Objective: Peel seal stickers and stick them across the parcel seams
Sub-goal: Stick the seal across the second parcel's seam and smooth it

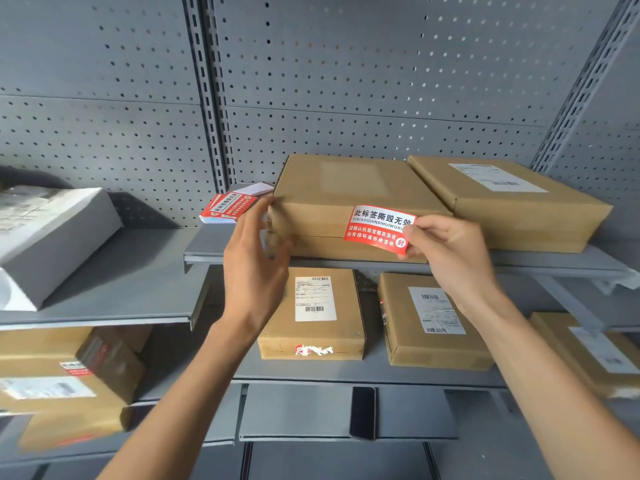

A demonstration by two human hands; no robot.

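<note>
I cannot read the small print on the parcels' white shipping labels, and the boxes at the far left and right edges are blurred and cut off. On the upper grey shelf [554, 263] sits a brown cardboard parcel [332, 202], with a stack of sticker sheets [230, 206] just beside its left end. My right hand [450, 254] pinches a red and white seal sticker [379, 228] by its right edge, in front of the parcel's front seam. My left hand [254, 251], fingers straight, rests against the parcel's left corner.
</note>
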